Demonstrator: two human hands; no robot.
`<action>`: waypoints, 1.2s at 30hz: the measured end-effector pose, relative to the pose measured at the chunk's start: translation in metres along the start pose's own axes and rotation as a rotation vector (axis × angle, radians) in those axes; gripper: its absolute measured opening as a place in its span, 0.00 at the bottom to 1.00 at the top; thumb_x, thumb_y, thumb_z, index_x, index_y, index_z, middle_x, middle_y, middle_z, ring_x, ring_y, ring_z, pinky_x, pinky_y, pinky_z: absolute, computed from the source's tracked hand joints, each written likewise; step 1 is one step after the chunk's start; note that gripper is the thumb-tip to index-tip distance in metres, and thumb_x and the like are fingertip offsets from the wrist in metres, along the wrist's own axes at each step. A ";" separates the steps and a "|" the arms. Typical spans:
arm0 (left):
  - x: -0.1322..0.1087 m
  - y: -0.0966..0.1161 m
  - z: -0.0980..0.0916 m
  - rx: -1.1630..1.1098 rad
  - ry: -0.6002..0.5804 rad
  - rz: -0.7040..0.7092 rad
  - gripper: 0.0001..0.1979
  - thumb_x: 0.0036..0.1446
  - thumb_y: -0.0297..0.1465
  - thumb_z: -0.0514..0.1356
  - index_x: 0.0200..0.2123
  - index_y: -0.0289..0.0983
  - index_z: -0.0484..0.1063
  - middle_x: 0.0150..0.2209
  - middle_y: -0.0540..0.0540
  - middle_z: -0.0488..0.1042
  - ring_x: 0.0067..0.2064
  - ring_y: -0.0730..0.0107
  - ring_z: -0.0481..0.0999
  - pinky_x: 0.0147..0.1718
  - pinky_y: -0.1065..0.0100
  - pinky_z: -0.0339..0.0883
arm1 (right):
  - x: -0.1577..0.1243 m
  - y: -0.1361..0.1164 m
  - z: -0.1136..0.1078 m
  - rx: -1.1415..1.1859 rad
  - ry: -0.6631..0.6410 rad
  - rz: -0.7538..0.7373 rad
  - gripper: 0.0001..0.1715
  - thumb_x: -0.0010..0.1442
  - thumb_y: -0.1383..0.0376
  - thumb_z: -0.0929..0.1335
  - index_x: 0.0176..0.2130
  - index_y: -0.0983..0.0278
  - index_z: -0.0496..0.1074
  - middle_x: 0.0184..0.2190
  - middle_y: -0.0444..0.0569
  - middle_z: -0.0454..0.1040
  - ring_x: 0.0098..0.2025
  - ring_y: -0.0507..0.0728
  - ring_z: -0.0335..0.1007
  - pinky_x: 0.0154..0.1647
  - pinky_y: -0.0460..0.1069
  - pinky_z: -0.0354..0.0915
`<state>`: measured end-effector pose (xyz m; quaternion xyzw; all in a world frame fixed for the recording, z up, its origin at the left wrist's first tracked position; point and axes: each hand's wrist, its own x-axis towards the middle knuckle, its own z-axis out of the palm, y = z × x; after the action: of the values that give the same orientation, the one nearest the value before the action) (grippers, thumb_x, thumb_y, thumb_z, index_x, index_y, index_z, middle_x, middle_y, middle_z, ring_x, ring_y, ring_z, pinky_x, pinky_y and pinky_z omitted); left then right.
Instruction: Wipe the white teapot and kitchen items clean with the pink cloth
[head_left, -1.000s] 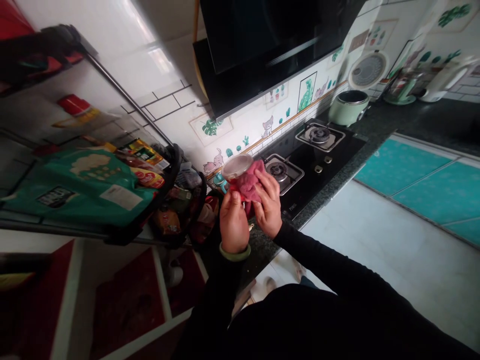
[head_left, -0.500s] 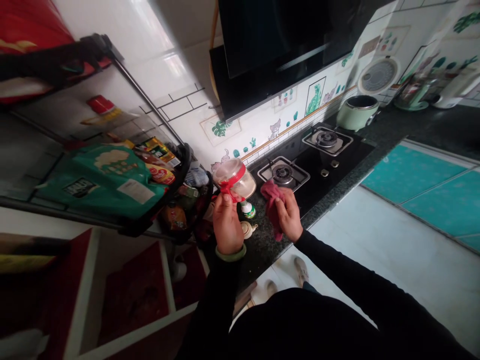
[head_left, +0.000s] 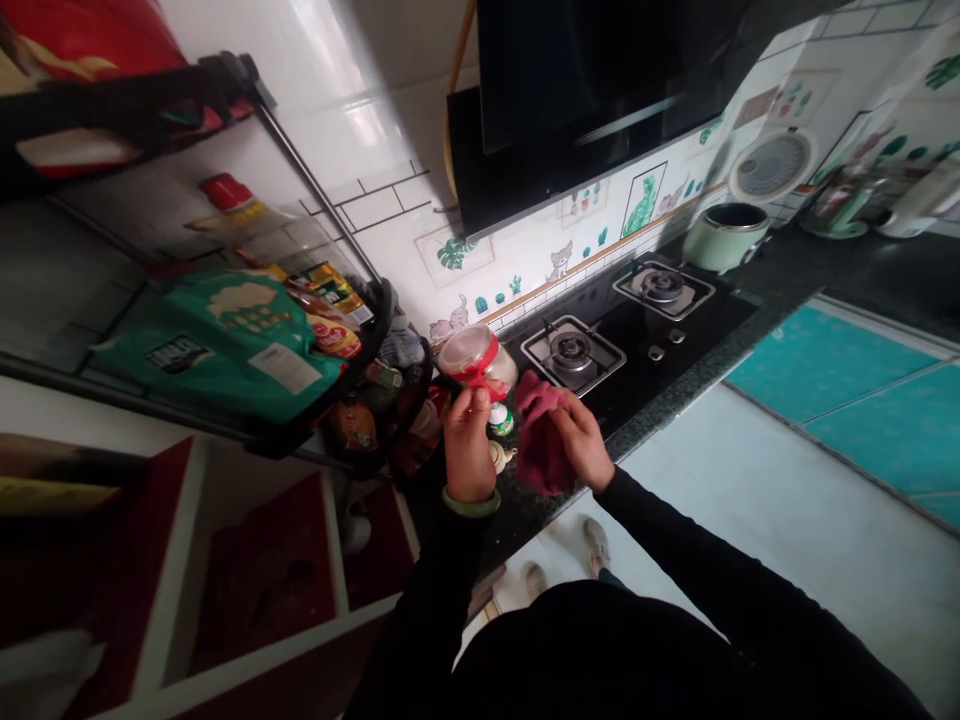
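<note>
A clear jar with a red band and pale contents is tilted above the counter. My left hand is closed on its red handle, thumb on top. To the right, my right hand grips a dark pink cloth, which hangs down and is bunched at the top, a short way from the jar. Below the jar, a small green-and-white bottle stands on the counter, and a small cream teapot-shaped item sits beside my left wrist, partly hidden by it.
A gas hob with two burners lies beyond my hands, under a black range hood. A green pot stands past it. At left, a black rack holds packets, with a teal bag among them. Open red shelves are below.
The cloth has spread wider and hangs looser in my right hand. Both hands stay close together with the jar still held in the left. The whole view has shifted slightly.
</note>
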<state>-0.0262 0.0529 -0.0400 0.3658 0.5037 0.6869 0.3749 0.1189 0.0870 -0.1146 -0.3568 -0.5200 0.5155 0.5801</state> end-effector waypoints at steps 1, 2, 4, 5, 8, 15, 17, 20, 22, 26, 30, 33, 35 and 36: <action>-0.001 -0.002 -0.001 0.005 -0.010 -0.036 0.20 0.63 0.50 0.65 0.41 0.38 0.79 0.46 0.43 0.81 0.47 0.66 0.80 0.47 0.67 0.71 | 0.001 -0.006 -0.001 0.077 0.029 0.049 0.19 0.67 0.50 0.69 0.48 0.61 0.76 0.44 0.49 0.79 0.46 0.58 0.76 0.53 0.54 0.72; -0.003 -0.005 0.000 -0.018 -0.021 -0.081 0.20 0.62 0.50 0.65 0.43 0.39 0.79 0.50 0.41 0.81 0.49 0.65 0.80 0.47 0.66 0.72 | 0.003 -0.013 -0.001 0.130 0.048 0.072 0.20 0.67 0.49 0.70 0.49 0.60 0.76 0.44 0.48 0.79 0.45 0.58 0.76 0.52 0.54 0.73; -0.008 -0.012 0.003 -0.108 -0.039 -0.171 0.22 0.60 0.51 0.67 0.45 0.39 0.78 0.55 0.40 0.80 0.53 0.60 0.81 0.49 0.62 0.74 | 0.006 -0.028 0.002 0.143 0.074 0.045 0.19 0.67 0.50 0.70 0.49 0.60 0.77 0.44 0.47 0.79 0.44 0.57 0.76 0.52 0.53 0.73; -0.010 -0.016 0.005 -0.158 -0.045 -0.203 0.22 0.59 0.51 0.68 0.45 0.39 0.78 0.55 0.40 0.79 0.54 0.59 0.80 0.50 0.60 0.74 | 0.007 -0.035 0.004 0.107 0.080 -0.002 0.18 0.68 0.51 0.69 0.49 0.59 0.77 0.44 0.47 0.79 0.45 0.57 0.76 0.54 0.53 0.72; -0.019 -0.024 0.016 -0.279 -0.059 -0.242 0.24 0.57 0.52 0.69 0.45 0.38 0.78 0.51 0.41 0.81 0.57 0.57 0.79 0.55 0.57 0.74 | 0.008 -0.051 0.011 -0.110 0.034 -0.236 0.14 0.71 0.57 0.67 0.50 0.58 0.78 0.49 0.50 0.78 0.52 0.59 0.74 0.61 0.55 0.69; -0.030 -0.025 0.029 -0.347 -0.062 -0.180 0.33 0.60 0.61 0.61 0.51 0.38 0.79 0.55 0.40 0.81 0.60 0.56 0.78 0.60 0.59 0.71 | 0.002 -0.041 0.017 -0.570 -0.117 -0.468 0.20 0.71 0.65 0.66 0.59 0.54 0.76 0.53 0.54 0.69 0.57 0.59 0.71 0.58 0.55 0.72; -0.033 -0.026 0.029 -0.345 -0.050 -0.183 0.32 0.61 0.60 0.61 0.52 0.38 0.79 0.55 0.40 0.80 0.59 0.57 0.79 0.59 0.60 0.72 | -0.002 -0.035 0.016 -0.578 -0.112 -0.479 0.20 0.71 0.66 0.66 0.59 0.54 0.76 0.52 0.54 0.69 0.56 0.59 0.72 0.56 0.54 0.73; -0.036 -0.028 0.028 -0.351 -0.055 -0.190 0.29 0.64 0.56 0.60 0.52 0.39 0.79 0.55 0.40 0.81 0.59 0.57 0.79 0.59 0.59 0.73 | -0.010 -0.028 0.014 -0.547 -0.079 -0.526 0.20 0.70 0.68 0.66 0.59 0.55 0.75 0.52 0.54 0.68 0.58 0.59 0.71 0.56 0.54 0.73; -0.035 -0.027 0.026 -0.342 -0.062 -0.180 0.28 0.66 0.55 0.58 0.52 0.38 0.80 0.55 0.39 0.81 0.58 0.57 0.80 0.60 0.58 0.73 | -0.016 -0.023 0.013 -0.534 -0.083 -0.544 0.20 0.69 0.70 0.66 0.56 0.55 0.77 0.51 0.54 0.68 0.58 0.60 0.71 0.56 0.55 0.72; -0.028 -0.021 0.021 -0.174 -0.090 -0.105 0.28 0.70 0.52 0.53 0.50 0.37 0.82 0.57 0.38 0.80 0.55 0.56 0.81 0.60 0.55 0.72 | -0.028 -0.011 0.004 -0.508 -0.177 -0.462 0.18 0.66 0.71 0.67 0.51 0.56 0.79 0.50 0.53 0.71 0.55 0.60 0.72 0.54 0.54 0.72; -0.022 -0.021 0.015 -0.085 -0.065 0.041 0.18 0.69 0.46 0.60 0.42 0.38 0.80 0.49 0.40 0.82 0.56 0.56 0.81 0.57 0.54 0.74 | -0.025 -0.013 -0.013 -0.326 -0.113 -0.206 0.11 0.67 0.65 0.68 0.48 0.59 0.78 0.46 0.51 0.76 0.50 0.59 0.74 0.54 0.55 0.71; -0.023 -0.026 0.011 -0.013 -0.107 0.121 0.14 0.68 0.43 0.61 0.40 0.39 0.78 0.46 0.41 0.82 0.58 0.55 0.79 0.61 0.53 0.70 | -0.016 -0.034 -0.021 -0.143 0.001 -0.014 0.11 0.70 0.57 0.68 0.47 0.60 0.75 0.43 0.47 0.78 0.44 0.57 0.74 0.50 0.52 0.71; -0.026 -0.031 0.011 0.128 -0.130 0.162 0.12 0.67 0.41 0.62 0.43 0.39 0.79 0.46 0.42 0.82 0.55 0.56 0.79 0.62 0.53 0.68 | -0.011 -0.052 -0.018 -0.080 0.009 -0.013 0.13 0.69 0.55 0.69 0.49 0.59 0.74 0.44 0.46 0.78 0.43 0.56 0.74 0.50 0.52 0.71; -0.028 -0.033 0.012 0.179 -0.135 0.167 0.11 0.66 0.39 0.64 0.44 0.40 0.80 0.46 0.42 0.82 0.54 0.55 0.79 0.61 0.53 0.68 | -0.010 -0.060 -0.014 -0.092 -0.015 -0.051 0.14 0.68 0.56 0.70 0.50 0.58 0.74 0.45 0.46 0.78 0.45 0.57 0.74 0.52 0.52 0.70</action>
<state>0.0019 0.0400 -0.0732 0.4838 0.5043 0.6420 0.3154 0.1470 0.0666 -0.0629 -0.3659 -0.5564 0.4785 0.5723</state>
